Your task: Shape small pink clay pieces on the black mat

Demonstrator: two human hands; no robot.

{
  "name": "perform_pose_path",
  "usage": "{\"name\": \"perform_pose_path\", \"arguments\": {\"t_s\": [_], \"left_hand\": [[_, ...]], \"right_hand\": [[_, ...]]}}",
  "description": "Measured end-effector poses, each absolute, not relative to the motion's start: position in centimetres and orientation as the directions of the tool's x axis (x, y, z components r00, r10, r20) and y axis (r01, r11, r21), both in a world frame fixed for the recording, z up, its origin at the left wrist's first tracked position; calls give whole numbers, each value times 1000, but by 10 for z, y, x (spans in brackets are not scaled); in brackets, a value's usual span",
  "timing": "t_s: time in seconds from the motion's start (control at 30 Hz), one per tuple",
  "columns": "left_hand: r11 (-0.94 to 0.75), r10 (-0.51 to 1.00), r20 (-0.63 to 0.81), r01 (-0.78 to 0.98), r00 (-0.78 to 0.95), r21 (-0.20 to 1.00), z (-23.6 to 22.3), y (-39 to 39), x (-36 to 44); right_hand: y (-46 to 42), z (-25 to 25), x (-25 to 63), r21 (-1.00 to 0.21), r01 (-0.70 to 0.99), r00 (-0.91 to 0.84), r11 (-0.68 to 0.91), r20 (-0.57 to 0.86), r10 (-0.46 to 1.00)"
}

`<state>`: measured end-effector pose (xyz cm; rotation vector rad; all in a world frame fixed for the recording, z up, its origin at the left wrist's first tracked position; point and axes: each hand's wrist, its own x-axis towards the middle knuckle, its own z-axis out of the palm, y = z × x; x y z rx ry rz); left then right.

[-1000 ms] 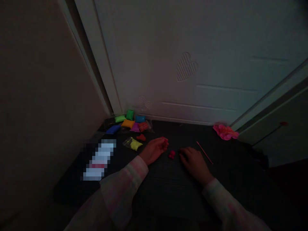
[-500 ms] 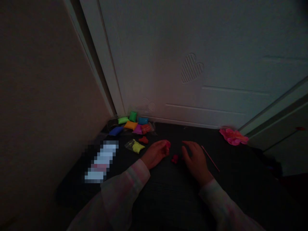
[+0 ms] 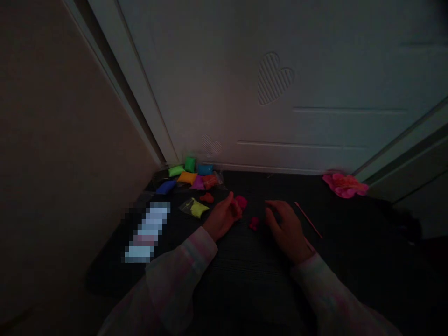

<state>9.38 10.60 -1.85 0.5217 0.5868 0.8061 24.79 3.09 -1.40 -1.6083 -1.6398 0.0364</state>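
My left hand [image 3: 223,218] is closed, with a round, flattened piece of pink modelling clay [image 3: 241,202] at its fingertips. Between my two hands, a small lumpy dark-pink clay shape [image 3: 254,223] rests on the dark table. My right hand [image 3: 289,231] hovers or rests just right of that shape, fingers curved and thumb apart, with nothing visible in it. A thin pink stick [image 3: 308,220] lies to the right of this hand. Left of my left hand are an open bag of yellow clay [image 3: 196,208] and a small orange clay piece [image 3: 206,198].
Several bagged clays, among them an orange-yellow packet [image 3: 187,178] and a blue packet [image 3: 165,187], lie at the back left. A blurred-out pale strip [image 3: 147,232] lies at the left. A pink flower-like object [image 3: 346,185] sits back right, before a white panel [image 3: 210,93].
The view has tilted and shifted slightly. My left fingers have turned, and more of the pink clay's round face shows now. My right hand stays near the small lumpy shape.
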Motion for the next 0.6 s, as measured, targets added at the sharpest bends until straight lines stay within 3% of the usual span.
{"name": "perform_pose_path", "arguments": {"t_s": [0.6], "left_hand": [[569, 780, -272, -459, 563, 682, -20, 104, 92]], "right_hand": [[32, -15, 250, -567, 806, 189, 170, 518, 834]]}}
